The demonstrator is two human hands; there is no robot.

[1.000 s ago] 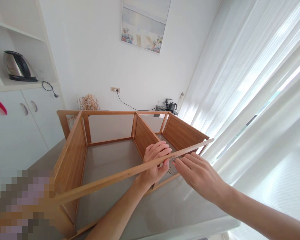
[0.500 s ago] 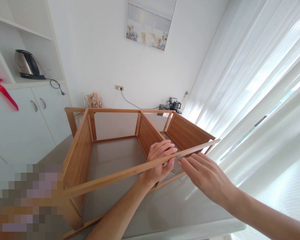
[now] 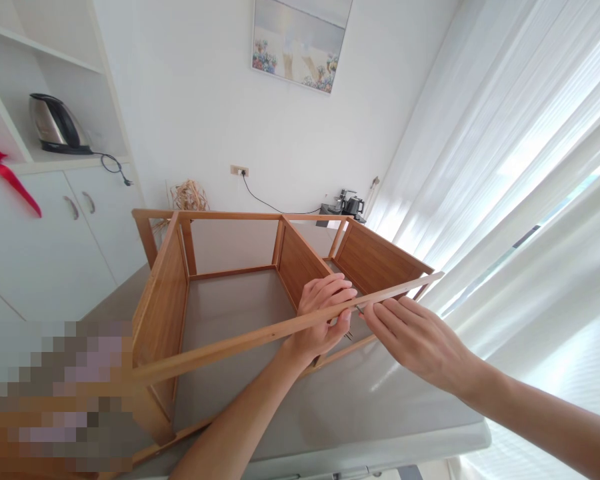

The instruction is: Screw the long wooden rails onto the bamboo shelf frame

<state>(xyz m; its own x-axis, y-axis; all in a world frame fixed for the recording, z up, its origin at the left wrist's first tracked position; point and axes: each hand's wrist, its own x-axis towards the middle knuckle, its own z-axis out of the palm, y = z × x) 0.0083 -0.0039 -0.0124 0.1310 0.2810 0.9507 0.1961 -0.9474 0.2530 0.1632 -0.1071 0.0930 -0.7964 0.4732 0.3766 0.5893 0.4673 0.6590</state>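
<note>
left hand (image 3: 325, 320) clenched round wooden rail (image 3: 240, 339) | right hand (image 3: 420, 337) pinching small metal screw (image 3: 359, 309) between fingertips, just beside left fingers | rail likely light, stiff; hold mid-length

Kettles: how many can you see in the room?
2. One kettle stands on the shelf above the cabinet at upper left; a second, darker kettle sits on the small stand by the curtain, behind the frame. Others may be out of view.
</note>
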